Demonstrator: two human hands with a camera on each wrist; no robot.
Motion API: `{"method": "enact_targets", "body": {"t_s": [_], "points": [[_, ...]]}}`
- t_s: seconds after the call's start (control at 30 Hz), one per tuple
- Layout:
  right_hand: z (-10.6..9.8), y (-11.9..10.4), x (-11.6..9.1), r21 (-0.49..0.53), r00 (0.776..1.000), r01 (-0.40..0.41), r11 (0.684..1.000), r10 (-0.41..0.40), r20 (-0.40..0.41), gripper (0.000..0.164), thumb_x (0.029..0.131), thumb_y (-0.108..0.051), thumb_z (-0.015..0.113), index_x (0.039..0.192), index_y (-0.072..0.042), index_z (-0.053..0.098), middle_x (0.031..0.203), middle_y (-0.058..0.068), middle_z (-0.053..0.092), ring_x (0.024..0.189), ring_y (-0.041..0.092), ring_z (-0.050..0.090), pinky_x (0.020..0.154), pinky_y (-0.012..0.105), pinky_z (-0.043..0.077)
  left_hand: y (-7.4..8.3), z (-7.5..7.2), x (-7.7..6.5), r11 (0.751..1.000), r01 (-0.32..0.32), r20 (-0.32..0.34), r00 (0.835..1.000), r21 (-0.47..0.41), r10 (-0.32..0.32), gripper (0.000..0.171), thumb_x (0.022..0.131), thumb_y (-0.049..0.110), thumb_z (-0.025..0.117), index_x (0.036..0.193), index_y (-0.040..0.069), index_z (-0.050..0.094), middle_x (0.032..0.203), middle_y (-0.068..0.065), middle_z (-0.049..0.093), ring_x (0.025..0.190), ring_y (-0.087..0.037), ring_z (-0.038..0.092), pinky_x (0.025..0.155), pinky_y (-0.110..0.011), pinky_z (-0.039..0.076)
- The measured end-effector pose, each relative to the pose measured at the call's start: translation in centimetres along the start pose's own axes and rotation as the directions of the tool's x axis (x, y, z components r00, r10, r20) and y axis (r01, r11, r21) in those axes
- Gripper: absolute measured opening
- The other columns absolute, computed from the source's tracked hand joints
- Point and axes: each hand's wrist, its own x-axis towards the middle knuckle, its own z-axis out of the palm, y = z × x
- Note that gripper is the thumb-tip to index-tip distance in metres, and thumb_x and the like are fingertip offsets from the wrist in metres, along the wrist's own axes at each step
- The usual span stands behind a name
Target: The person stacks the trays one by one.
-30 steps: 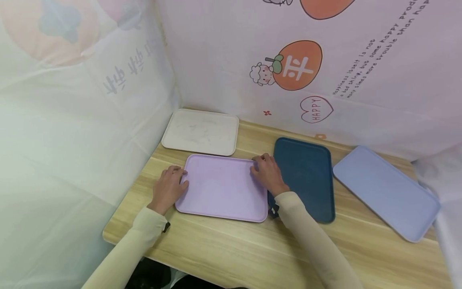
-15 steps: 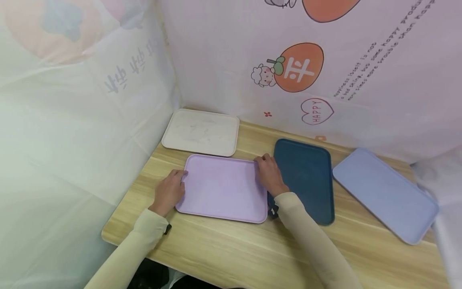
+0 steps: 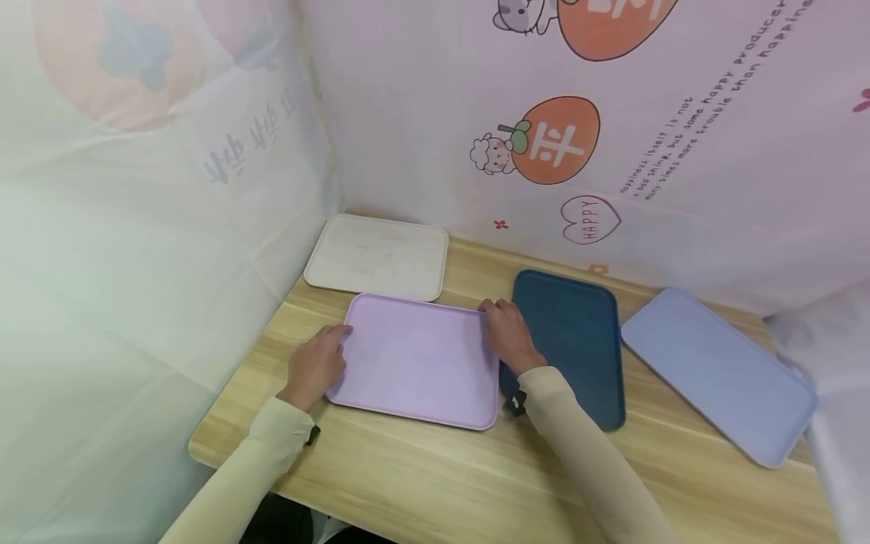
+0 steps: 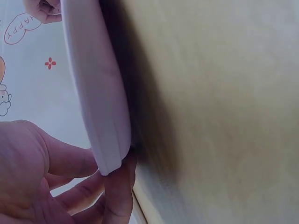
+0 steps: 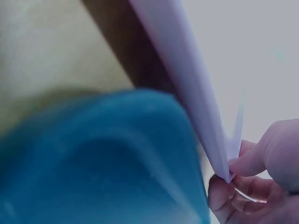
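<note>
A light purple rectangular tray [image 3: 414, 363] lies between my two hands in the head view. My left hand [image 3: 315, 366] grips its left rim; in the left wrist view the thumb is on the upper side and the fingers curl beneath the tray's edge [image 4: 100, 93]. At the far right corner my right hand [image 3: 510, 332] pinches the rim, with thumb above and fingers under the edge in the right wrist view. A dark shadow shows along the tray's underside. The dark blue tray [image 3: 571, 340] sits just right of it, partly hidden by my right forearm.
A white marbled tray [image 3: 377, 257] lies behind the purple one, close to its back edge. A periwinkle tray [image 3: 714, 370] is angled at the right of the wooden table [image 3: 421, 468]. Printed cloth [image 3: 408, 113] hangs behind and at the left.
My left fingers have curled from the tray's surface down around its left rim, and my right fingers have closed on its corner. The head view has shifted slightly; the other trays stay put.
</note>
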Motion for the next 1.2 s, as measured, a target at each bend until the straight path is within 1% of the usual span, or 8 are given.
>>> {"method": "enact_targets", "body": {"t_s": [0.1, 0.23, 0.33, 0.43, 0.6, 0.83, 1.03, 1.2], "points": [[-0.3, 0.1, -0.2, -0.001, 1.0, 0.003, 1.0, -0.003, 0.013, 0.032, 0.099, 0.011, 0.063, 0.128, -0.001, 0.071, 0.114, 0.027, 0.071, 0.102, 0.048, 0.07, 0.084, 0.06, 0.062, -0.2, -0.2, 0.3, 1.0, 0.025, 0.047, 0.999, -0.001, -0.024, 0.045, 0.103, 0.003, 0.061, 0.148, 0.009, 0.064, 0.134, -0.021, 0.074, 0.105, -0.044, 0.076, 0.074, -0.057, 0.062], [-0.8, 0.2, -0.4, 0.005, 0.999, -0.006, 1.0, 0.006, 0.052, 0.041, 0.097, 0.01, 0.065, 0.135, -0.007, 0.068, 0.116, 0.027, 0.07, 0.094, 0.046, 0.072, 0.071, 0.057, 0.063, -0.7, -0.1, 0.5, 1.0, 0.025, 0.043, 0.999, -0.003, -0.025, 0.05, 0.106, 0.009, 0.06, 0.156, 0.014, 0.056, 0.123, -0.023, 0.077, 0.084, -0.042, 0.074, 0.063, -0.055, 0.058], [-1.0, 0.3, -0.5, 0.012, 0.996, -0.019, 1.0, 0.018, 0.083, 0.042, 0.098, 0.01, 0.065, 0.136, -0.008, 0.066, 0.118, 0.027, 0.069, 0.092, 0.044, 0.072, 0.069, 0.055, 0.063, -0.8, -0.3, 0.6, 1.0, 0.025, 0.031, 0.999, -0.004, -0.025, 0.052, 0.107, 0.013, 0.06, 0.159, 0.017, 0.053, 0.113, -0.025, 0.078, 0.075, -0.042, 0.071, 0.057, -0.055, 0.054], [-1.1, 0.3, -0.6, 0.024, 0.995, -0.029, 0.999, 0.027, 0.097, 0.04, 0.098, 0.011, 0.065, 0.134, -0.006, 0.067, 0.119, 0.026, 0.069, 0.093, 0.041, 0.072, 0.072, 0.053, 0.064, -0.7, -0.7, 0.6, 0.999, 0.05, 0.058, 0.997, -0.013, -0.049, 0.052, 0.109, 0.018, 0.056, 0.161, 0.017, 0.049, 0.113, -0.029, 0.077, 0.083, -0.049, 0.073, 0.063, -0.061, 0.056], [-1.2, 0.3, -0.9, 0.051, 0.994, -0.044, 0.998, 0.039, 0.1, 0.039, 0.096, 0.013, 0.066, 0.131, -0.003, 0.07, 0.119, 0.026, 0.069, 0.098, 0.04, 0.071, 0.079, 0.053, 0.065, -0.3, -1.3, 0.5, 0.99, 0.126, 0.117, 0.986, -0.057, -0.119, 0.052, 0.113, 0.024, 0.05, 0.163, 0.012, 0.043, 0.127, -0.033, 0.073, 0.098, -0.055, 0.073, 0.077, -0.067, 0.058], [-1.7, 0.8, -1.2, 0.062, 0.997, -0.049, 0.997, 0.045, 0.07, 0.035, 0.096, 0.012, 0.067, 0.129, -0.001, 0.071, 0.117, 0.025, 0.069, 0.096, 0.038, 0.072, 0.077, 0.05, 0.065, -0.6, -0.9, 1.0, 0.976, 0.178, 0.151, 0.976, -0.126, -0.158, 0.056, 0.112, 0.031, 0.046, 0.166, 0.014, 0.04, 0.127, -0.026, 0.075, 0.097, -0.044, 0.074, 0.078, -0.059, 0.058], [-2.6, 1.1, -1.4, 0.071, 0.996, -0.074, 0.995, 0.071, 0.053, 0.033, 0.098, 0.01, 0.066, 0.129, -0.001, 0.071, 0.12, 0.025, 0.069, 0.094, 0.038, 0.071, 0.077, 0.05, 0.064, -0.2, -1.7, 1.4, 0.946, 0.198, 0.234, 0.963, -0.258, -0.137, 0.062, 0.103, 0.019, 0.051, 0.163, 0.008, 0.045, 0.133, -0.022, 0.072, 0.112, -0.039, 0.073, 0.088, -0.051, 0.059], [-3.0, 1.3, -1.5, 0.08, 0.994, -0.095, 0.992, 0.091, 0.053, 0.033, 0.099, 0.01, 0.065, 0.13, 0.0, 0.071, 0.125, 0.026, 0.068, 0.098, 0.038, 0.071, 0.081, 0.051, 0.066, -0.1, -1.9, 1.5, 0.925, 0.212, 0.258, 0.957, -0.316, -0.131, 0.052, 0.102, 0.013, 0.052, 0.153, 0.002, 0.055, 0.134, -0.022, 0.071, 0.121, -0.038, 0.071, 0.092, -0.045, 0.061]]}}
